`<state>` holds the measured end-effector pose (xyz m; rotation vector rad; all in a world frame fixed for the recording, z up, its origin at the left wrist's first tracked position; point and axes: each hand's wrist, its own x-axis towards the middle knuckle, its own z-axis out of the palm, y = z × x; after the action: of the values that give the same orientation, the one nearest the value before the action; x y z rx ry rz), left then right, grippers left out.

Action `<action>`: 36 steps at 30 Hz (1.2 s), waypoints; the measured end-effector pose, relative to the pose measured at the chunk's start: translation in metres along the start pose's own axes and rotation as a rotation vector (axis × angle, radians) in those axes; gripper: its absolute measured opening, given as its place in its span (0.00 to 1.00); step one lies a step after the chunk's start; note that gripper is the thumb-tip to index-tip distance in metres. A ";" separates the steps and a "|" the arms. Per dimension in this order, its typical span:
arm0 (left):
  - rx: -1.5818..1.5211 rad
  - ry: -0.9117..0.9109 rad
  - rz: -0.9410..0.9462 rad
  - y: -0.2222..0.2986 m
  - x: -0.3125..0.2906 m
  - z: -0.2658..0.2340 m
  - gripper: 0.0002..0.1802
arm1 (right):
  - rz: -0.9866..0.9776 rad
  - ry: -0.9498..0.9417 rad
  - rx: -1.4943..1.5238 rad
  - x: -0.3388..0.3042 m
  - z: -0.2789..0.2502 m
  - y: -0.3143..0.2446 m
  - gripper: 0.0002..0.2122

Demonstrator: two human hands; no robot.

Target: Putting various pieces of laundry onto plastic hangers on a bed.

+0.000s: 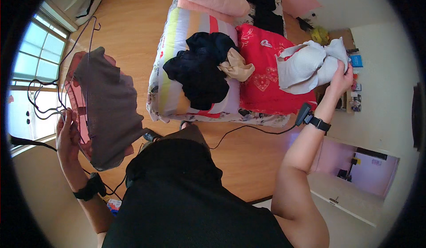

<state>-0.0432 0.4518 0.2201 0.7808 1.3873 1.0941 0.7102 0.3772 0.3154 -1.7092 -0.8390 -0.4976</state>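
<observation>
At the left, my left hand (66, 135) is closed around several dark wire clothes hangers (92, 35). A grey-brown garment (106, 110) with a wavy edge hangs from them, and a pink garment (76, 93) shows behind it. Over the bed's right side, my right hand (341, 80) grips a white garment (306, 64) with rounded, cup-like parts by its right end. Beneath the white garment is a red pillow (257, 95) with heart patterns. To its left, a heap of black clothing (199, 70) and a beige cloth (238, 65) lie on the bed.
A striped pillow (171, 35) lies under the black heap on the bed. Folded pink bedding (215, 0) and more black clothes (266, 15) are farther back. A black cable (248, 127) runs from my right wrist. Windows (40, 48) stand at the left, above a wooden floor (128, 26).
</observation>
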 end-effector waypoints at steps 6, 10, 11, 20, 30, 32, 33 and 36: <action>-0.040 -0.042 -0.038 -0.001 0.004 0.001 0.05 | 0.005 0.032 -0.065 0.011 -0.025 0.026 0.17; -0.050 0.005 -0.021 0.001 0.002 0.001 0.05 | 0.101 0.062 -0.302 0.032 -0.053 0.046 0.18; -0.041 0.008 -0.014 0.002 0.001 0.002 0.05 | 0.102 0.060 -0.304 0.034 -0.059 0.049 0.18; -0.082 -0.038 -0.061 0.010 -0.005 0.005 0.05 | -0.070 0.129 -0.624 0.032 -0.062 0.120 0.20; -0.027 -0.089 -0.074 0.014 -0.006 0.007 0.06 | 0.549 -0.251 -0.544 -0.108 0.049 0.252 0.16; -0.004 -0.027 -0.067 0.017 -0.012 0.009 0.06 | 0.262 -0.192 -0.873 -0.145 0.078 0.161 0.14; 0.001 0.006 -0.066 0.019 -0.015 0.010 0.06 | 0.119 -0.393 -0.802 -0.154 0.092 0.121 0.16; 0.006 0.009 -0.082 0.020 -0.009 0.024 0.06 | -0.231 -0.766 -0.381 -0.210 0.128 0.126 0.18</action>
<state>-0.0217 0.4551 0.2441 0.7177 1.4183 1.0309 0.6548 0.4228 0.0489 -2.2051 -1.5780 -0.1381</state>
